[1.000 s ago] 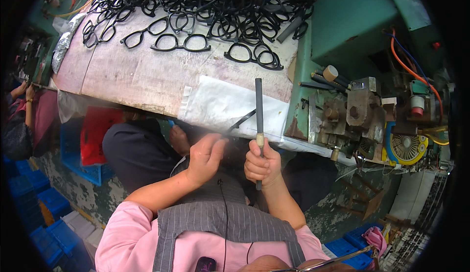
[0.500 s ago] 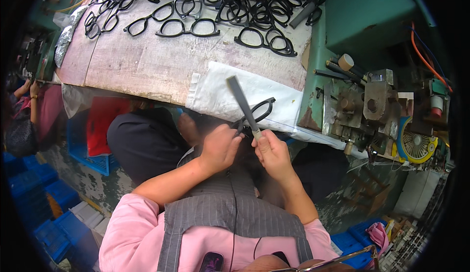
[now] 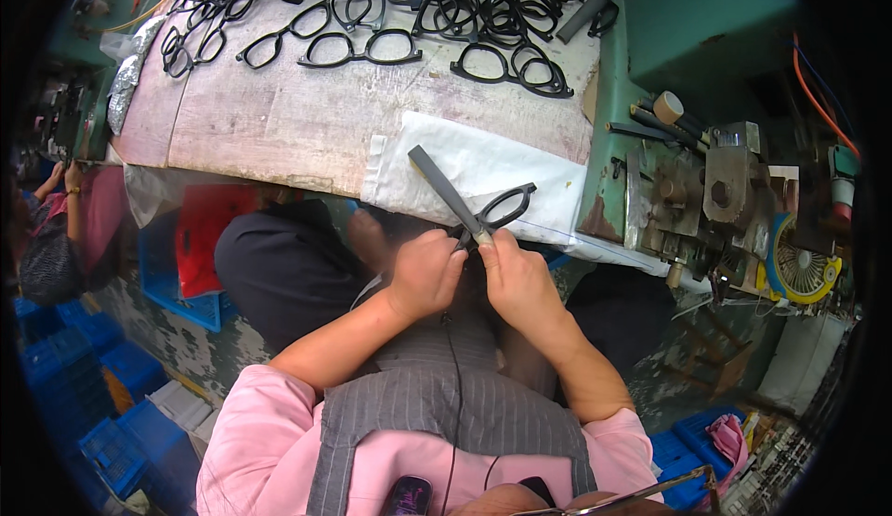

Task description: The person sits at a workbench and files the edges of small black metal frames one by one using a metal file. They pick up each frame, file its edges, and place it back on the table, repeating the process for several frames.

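My left hand (image 3: 424, 273) is closed around one end of a black eyeglass frame (image 3: 528, 202), just off the front edge of the bench. One empty rim of that frame sticks out to the right over a white cloth (image 3: 544, 174). A flat grey file (image 3: 444, 184) is gripped near its lower end by my right hand (image 3: 520, 279). The file slants up and to the left, crossing the frame near its middle. Both hands are close together; the fingers hide the frame's other rim. Whether file and frame touch, I cannot tell.
Many black eyeglass frames (image 3: 446, 14) lie heaped along the back of the pale bench (image 3: 269, 126). A green machine (image 3: 715, 24) with metal clamps (image 3: 725, 182) and a small yellow fan (image 3: 804, 261) borders the right. Blue crates (image 3: 139, 367) stand lower left. Another person's hands (image 3: 65, 179) show far left.
The file has tilted further left, its tip swinging leftward across the cloth. My right hand has turned and risen slightly. My left hand still grips the eyeglass frame.
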Demonstrator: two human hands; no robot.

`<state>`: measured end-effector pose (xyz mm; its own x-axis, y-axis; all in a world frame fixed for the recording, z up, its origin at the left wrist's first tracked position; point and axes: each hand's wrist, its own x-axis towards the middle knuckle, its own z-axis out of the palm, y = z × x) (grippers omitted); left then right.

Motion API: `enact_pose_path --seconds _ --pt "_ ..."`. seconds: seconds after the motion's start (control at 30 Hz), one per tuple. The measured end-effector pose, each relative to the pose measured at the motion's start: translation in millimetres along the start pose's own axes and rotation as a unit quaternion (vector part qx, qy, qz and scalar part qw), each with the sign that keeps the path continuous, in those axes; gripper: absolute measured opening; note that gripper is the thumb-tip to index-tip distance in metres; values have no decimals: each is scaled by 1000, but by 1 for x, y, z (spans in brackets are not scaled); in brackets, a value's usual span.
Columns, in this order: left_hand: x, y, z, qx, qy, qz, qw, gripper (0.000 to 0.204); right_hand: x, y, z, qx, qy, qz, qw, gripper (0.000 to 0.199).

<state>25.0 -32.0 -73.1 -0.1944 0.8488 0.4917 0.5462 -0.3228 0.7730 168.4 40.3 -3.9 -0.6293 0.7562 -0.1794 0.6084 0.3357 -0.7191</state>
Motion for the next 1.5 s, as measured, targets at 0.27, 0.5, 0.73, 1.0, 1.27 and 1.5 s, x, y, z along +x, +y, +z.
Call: enact_pose_path --seconds 0.27,0.5,0.73,1.0,1.27,1.5 --pt "2 0 0 -14 5 -11 1000 8 -11 -4 -9 -12 -53 24 998 22" --pt "5 6 -3 -15 -6 -45 999 12 -11 -5 -13 -12 -46 30 998 22" --pt "6 11 -4 -7 2 -81 997 14 -5 -6 -5 -2 -26 34 999 21" --pt "10 12 -12 -16 -36 -103 994 14 -10 -3 -2 -5 9 -65 998 18" --pt "16 2 -18 -17 -42 -56 997 13 -8 33 6 -14 17 -47 999 19" --pt "15 2 -21 -25 -65 -70 995 10 -4 32 12 21 26 -108 994 20"
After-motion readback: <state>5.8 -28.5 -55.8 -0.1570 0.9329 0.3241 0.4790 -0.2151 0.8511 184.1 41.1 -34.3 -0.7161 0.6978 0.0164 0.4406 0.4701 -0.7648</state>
